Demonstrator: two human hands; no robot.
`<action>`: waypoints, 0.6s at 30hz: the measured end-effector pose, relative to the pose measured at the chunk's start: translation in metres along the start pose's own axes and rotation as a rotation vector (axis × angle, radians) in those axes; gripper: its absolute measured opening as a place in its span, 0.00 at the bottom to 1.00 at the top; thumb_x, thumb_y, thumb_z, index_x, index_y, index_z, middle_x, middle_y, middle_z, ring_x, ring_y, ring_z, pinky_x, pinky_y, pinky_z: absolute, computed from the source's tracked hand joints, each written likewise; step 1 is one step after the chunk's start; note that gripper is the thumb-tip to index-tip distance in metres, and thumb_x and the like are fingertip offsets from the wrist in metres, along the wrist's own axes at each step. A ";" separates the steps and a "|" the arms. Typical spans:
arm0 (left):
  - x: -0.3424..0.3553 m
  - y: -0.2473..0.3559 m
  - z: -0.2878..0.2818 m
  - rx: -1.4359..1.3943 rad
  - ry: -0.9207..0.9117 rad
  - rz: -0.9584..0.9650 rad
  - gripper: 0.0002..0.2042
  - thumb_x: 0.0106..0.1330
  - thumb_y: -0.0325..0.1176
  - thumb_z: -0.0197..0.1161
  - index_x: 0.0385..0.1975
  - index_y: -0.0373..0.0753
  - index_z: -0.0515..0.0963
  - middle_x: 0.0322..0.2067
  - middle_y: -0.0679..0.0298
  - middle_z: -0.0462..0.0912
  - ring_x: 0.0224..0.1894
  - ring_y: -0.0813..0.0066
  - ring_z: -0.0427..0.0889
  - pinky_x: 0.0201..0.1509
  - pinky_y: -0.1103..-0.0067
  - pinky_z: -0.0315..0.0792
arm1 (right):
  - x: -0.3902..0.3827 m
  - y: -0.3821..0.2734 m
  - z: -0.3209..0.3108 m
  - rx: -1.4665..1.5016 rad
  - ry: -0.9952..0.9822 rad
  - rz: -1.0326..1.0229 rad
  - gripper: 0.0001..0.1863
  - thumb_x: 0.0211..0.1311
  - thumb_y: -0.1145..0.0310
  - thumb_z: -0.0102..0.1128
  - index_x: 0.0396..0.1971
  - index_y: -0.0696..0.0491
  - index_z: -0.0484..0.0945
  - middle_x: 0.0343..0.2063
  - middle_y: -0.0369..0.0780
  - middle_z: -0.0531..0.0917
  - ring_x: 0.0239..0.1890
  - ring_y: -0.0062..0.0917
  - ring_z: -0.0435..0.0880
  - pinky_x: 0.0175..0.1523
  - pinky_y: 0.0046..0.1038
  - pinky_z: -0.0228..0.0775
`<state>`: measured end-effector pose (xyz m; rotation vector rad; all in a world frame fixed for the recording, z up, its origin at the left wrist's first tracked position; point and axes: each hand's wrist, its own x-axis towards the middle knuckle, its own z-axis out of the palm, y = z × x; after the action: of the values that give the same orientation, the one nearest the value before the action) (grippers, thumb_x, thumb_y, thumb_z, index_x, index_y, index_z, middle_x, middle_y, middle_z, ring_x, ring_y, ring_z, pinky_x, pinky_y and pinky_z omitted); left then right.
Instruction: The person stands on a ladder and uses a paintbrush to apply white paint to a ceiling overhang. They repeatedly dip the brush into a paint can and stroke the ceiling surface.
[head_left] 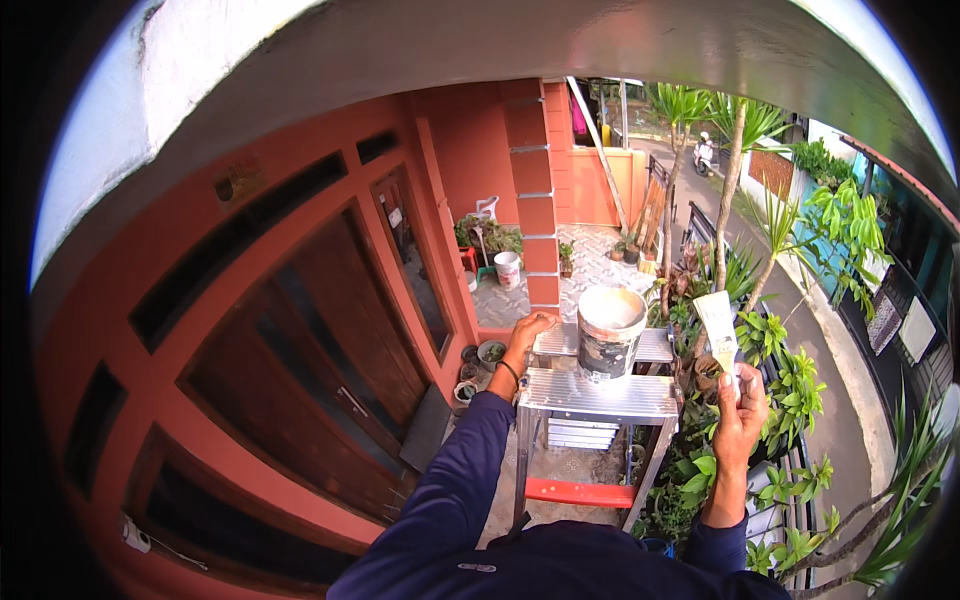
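Observation:
I look down from high up on a metal stepladder (596,398). My left hand (530,328) grips the ladder's top platform at its left edge. A stained paint bucket (607,334) with pale paint stands on that platform, just right of this hand. My right hand (742,410) is out to the right of the ladder, above green plants, and holds a flat paintbrush (718,322) upright, its bristles whitish with paint. Dark blue sleeves cover both forearms.
A white ceiling edge (500,40) arches overhead. To the left stands an orange-red wall with a dark wooden door (320,350). Below lie a tiled porch with potted plants and a white bucket (507,268). Shrubs, a fence and a street run along the right.

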<state>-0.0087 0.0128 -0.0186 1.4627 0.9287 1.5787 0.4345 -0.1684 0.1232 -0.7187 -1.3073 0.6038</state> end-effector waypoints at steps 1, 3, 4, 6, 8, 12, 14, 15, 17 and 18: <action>-0.001 0.000 -0.001 0.012 0.004 -0.007 0.12 0.78 0.37 0.66 0.46 0.34 0.89 0.44 0.66 0.89 0.48 0.78 0.85 0.55 0.79 0.75 | 0.001 -0.007 0.000 0.024 -0.031 0.038 0.10 0.80 0.69 0.63 0.53 0.58 0.81 0.38 0.28 0.81 0.38 0.10 0.73 0.42 0.17 0.63; -0.002 0.000 0.002 -0.017 0.010 -0.016 0.12 0.77 0.38 0.67 0.46 0.35 0.88 0.44 0.66 0.89 0.49 0.77 0.85 0.57 0.79 0.74 | 0.008 -0.021 0.002 -0.065 -0.070 -0.014 0.10 0.80 0.69 0.63 0.53 0.59 0.80 0.38 0.29 0.81 0.39 0.11 0.73 0.43 0.17 0.63; -0.003 0.000 0.004 -0.033 0.019 -0.036 0.12 0.77 0.39 0.67 0.46 0.35 0.88 0.44 0.66 0.89 0.49 0.77 0.85 0.58 0.78 0.74 | 0.012 -0.028 0.003 -0.154 -0.095 -0.095 0.10 0.81 0.70 0.62 0.53 0.60 0.80 0.38 0.29 0.80 0.39 0.11 0.74 0.44 0.17 0.64; -0.006 0.003 0.007 -0.062 0.031 -0.076 0.13 0.76 0.40 0.67 0.45 0.35 0.88 0.44 0.66 0.89 0.50 0.76 0.84 0.59 0.78 0.73 | 0.020 -0.044 0.007 -0.256 -0.152 -0.180 0.10 0.80 0.72 0.62 0.53 0.60 0.79 0.34 0.33 0.81 0.35 0.15 0.75 0.41 0.21 0.68; -0.007 0.007 0.010 -0.077 0.045 -0.108 0.13 0.76 0.41 0.68 0.45 0.35 0.88 0.44 0.66 0.89 0.51 0.75 0.84 0.61 0.77 0.72 | 0.028 -0.060 0.014 -0.379 -0.207 -0.274 0.10 0.78 0.74 0.64 0.53 0.59 0.79 0.27 0.35 0.81 0.28 0.18 0.76 0.36 0.25 0.70; -0.004 0.016 0.017 -0.042 0.080 -0.092 0.14 0.74 0.43 0.70 0.43 0.36 0.88 0.42 0.67 0.90 0.49 0.76 0.84 0.60 0.77 0.72 | 0.043 -0.084 0.033 -0.611 -0.299 -0.431 0.11 0.76 0.71 0.65 0.52 0.58 0.80 0.25 0.46 0.83 0.25 0.35 0.84 0.33 0.35 0.72; -0.007 0.018 0.019 -0.041 0.091 -0.095 0.14 0.73 0.42 0.71 0.42 0.37 0.88 0.42 0.67 0.90 0.48 0.76 0.84 0.59 0.76 0.73 | 0.051 -0.096 0.036 -0.746 -0.356 -0.394 0.11 0.76 0.70 0.65 0.53 0.56 0.80 0.29 0.47 0.86 0.27 0.43 0.86 0.35 0.39 0.75; -0.007 0.019 0.019 -0.005 0.100 -0.080 0.13 0.73 0.41 0.71 0.42 0.37 0.88 0.41 0.66 0.90 0.47 0.75 0.85 0.58 0.76 0.74 | 0.058 -0.100 0.037 -0.774 -0.387 -0.376 0.11 0.76 0.69 0.65 0.53 0.56 0.79 0.32 0.48 0.87 0.29 0.46 0.87 0.36 0.41 0.76; -0.011 0.021 0.021 -0.095 0.092 -0.065 0.12 0.72 0.40 0.72 0.41 0.37 0.88 0.41 0.66 0.90 0.47 0.75 0.85 0.56 0.76 0.74 | 0.072 -0.107 0.040 -0.826 -0.432 -0.425 0.13 0.76 0.68 0.65 0.54 0.55 0.80 0.38 0.50 0.89 0.34 0.50 0.90 0.38 0.43 0.78; -0.012 0.023 0.021 -0.120 0.096 -0.107 0.12 0.72 0.40 0.72 0.41 0.37 0.88 0.41 0.66 0.90 0.46 0.76 0.85 0.55 0.76 0.75 | 0.079 -0.109 0.041 -0.843 -0.469 -0.419 0.14 0.75 0.68 0.65 0.56 0.54 0.80 0.42 0.50 0.90 0.37 0.51 0.90 0.41 0.45 0.79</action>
<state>0.0112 -0.0078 -0.0020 1.2440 0.9340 1.6082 0.4073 -0.1743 0.2606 -0.9639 -2.1178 -0.1730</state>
